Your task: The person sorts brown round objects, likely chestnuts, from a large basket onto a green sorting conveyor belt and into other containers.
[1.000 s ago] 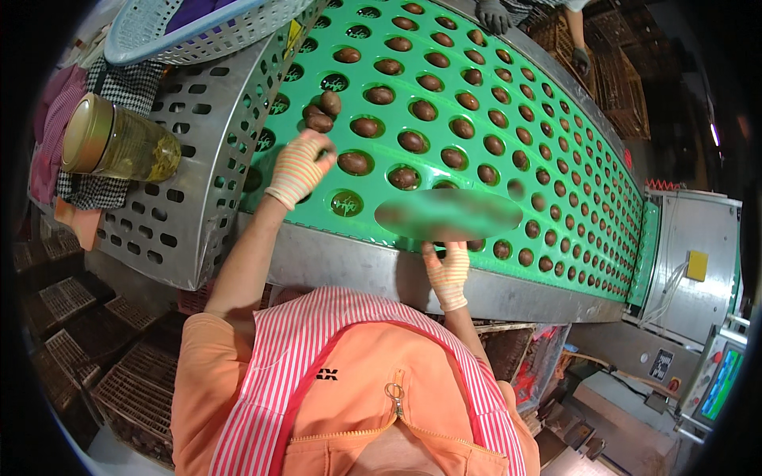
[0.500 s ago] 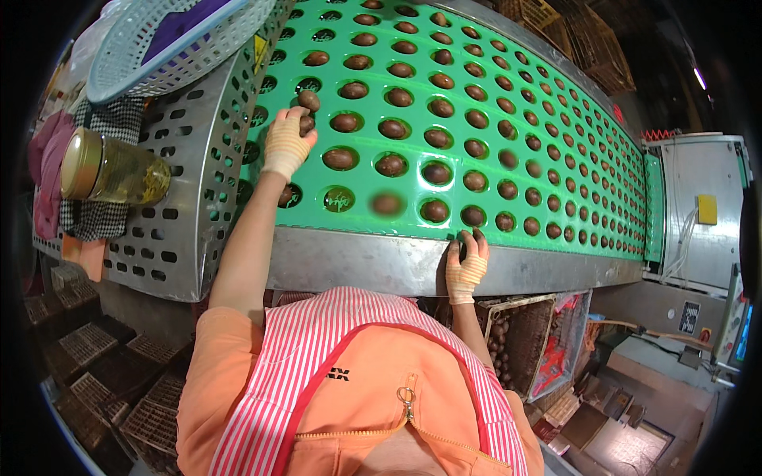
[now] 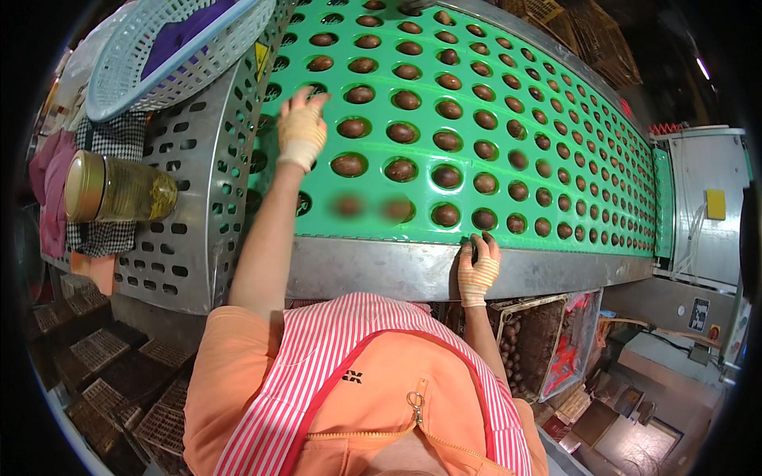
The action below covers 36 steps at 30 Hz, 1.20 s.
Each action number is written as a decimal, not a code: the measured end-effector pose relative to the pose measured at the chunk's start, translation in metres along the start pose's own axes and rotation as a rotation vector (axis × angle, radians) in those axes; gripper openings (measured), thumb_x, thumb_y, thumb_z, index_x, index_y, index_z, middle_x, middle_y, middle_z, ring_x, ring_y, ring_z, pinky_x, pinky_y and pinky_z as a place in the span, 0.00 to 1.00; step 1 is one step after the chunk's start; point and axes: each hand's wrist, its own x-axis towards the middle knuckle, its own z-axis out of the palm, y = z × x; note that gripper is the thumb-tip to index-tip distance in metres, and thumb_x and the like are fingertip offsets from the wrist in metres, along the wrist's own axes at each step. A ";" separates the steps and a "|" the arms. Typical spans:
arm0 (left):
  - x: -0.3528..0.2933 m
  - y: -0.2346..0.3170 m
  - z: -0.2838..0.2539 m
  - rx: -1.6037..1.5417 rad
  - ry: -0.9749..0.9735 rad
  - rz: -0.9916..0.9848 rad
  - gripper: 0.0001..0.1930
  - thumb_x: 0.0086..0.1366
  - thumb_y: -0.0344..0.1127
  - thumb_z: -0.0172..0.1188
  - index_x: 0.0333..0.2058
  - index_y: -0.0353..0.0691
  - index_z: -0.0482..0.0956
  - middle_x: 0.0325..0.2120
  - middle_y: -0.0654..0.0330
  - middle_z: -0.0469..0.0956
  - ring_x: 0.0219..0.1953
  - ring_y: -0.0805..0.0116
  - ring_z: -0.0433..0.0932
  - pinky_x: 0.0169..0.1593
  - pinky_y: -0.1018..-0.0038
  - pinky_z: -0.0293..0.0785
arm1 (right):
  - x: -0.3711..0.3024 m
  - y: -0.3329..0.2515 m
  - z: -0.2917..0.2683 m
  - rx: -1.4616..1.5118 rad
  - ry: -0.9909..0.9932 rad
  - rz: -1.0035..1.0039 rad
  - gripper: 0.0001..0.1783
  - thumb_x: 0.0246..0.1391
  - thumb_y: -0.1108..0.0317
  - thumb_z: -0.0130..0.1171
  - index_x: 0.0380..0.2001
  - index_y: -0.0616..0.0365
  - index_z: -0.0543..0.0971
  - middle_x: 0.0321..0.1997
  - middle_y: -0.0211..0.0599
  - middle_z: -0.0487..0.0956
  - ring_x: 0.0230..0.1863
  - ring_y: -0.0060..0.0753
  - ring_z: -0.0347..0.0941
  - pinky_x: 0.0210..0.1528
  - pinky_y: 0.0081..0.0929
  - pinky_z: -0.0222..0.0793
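Dark brown eggs [image 3: 403, 132] sit in the oval cups of a green moulded belt [image 3: 381, 107]. My left hand [image 3: 302, 131], in a striped knit glove, reaches over the belt's left part with fingers stretched out and apart; no egg shows in it, though its palm side is hidden. Just beyond its fingertips is an empty cup [image 3: 316, 89]. Two eggs in the nearest row look smeared by motion, one being the blurred egg [image 3: 348, 205]. My right hand [image 3: 479, 270], gloved alike with dark-stained fingertips, rests on the near metal rail [image 3: 397, 266], its fingers bent and slightly apart, holding nothing visible.
At the left a perforated metal cover [image 3: 186, 170] carries a lidded glass jar [image 3: 119, 188], cloths and a pale blue basket [image 3: 111, 87]. A crate of eggs [image 3: 530, 341] stands below the rail. A metal machine housing [image 3: 702, 214] closes the belt's right end.
Two eggs at my left hand are no longer visible there, and its fingers have spread. The near-left egg is gone from its cup; a blurred one now shows one cup to the right.
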 end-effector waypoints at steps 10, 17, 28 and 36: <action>0.075 -0.042 0.043 -0.250 0.026 0.269 0.15 0.59 0.35 0.54 0.41 0.34 0.79 0.37 0.42 0.78 0.44 0.41 0.75 0.49 0.56 0.71 | 0.007 -0.004 -0.002 0.042 0.111 -0.032 0.13 0.47 0.73 0.62 0.39 0.58 0.78 0.47 0.53 0.77 0.46 0.59 0.73 0.49 0.49 0.70; 0.069 -0.047 0.041 0.388 -0.143 0.150 0.27 0.63 0.43 0.54 0.62 0.48 0.69 0.64 0.47 0.59 0.58 0.42 0.67 0.59 0.52 0.67 | 0.009 0.003 -0.015 0.133 0.074 -0.007 0.11 0.45 0.70 0.60 0.34 0.56 0.76 0.41 0.45 0.74 0.44 0.53 0.71 0.47 0.48 0.68; -0.159 0.288 0.044 -0.448 -0.422 1.000 0.26 0.70 0.38 0.53 0.63 0.37 0.63 0.65 0.44 0.58 0.65 0.47 0.59 0.66 0.58 0.57 | -0.020 0.038 -0.021 0.405 0.224 0.099 0.15 0.46 0.65 0.58 0.38 0.56 0.79 0.37 0.48 0.78 0.41 0.53 0.74 0.45 0.45 0.72; -0.215 0.290 0.072 -0.060 -0.549 0.988 0.26 0.68 0.45 0.52 0.63 0.44 0.66 0.63 0.52 0.64 0.62 0.44 0.63 0.63 0.52 0.58 | -0.221 0.224 -0.215 -0.212 0.358 0.985 0.15 0.42 0.62 0.62 0.34 0.57 0.81 0.34 0.48 0.79 0.38 0.53 0.75 0.48 0.44 0.74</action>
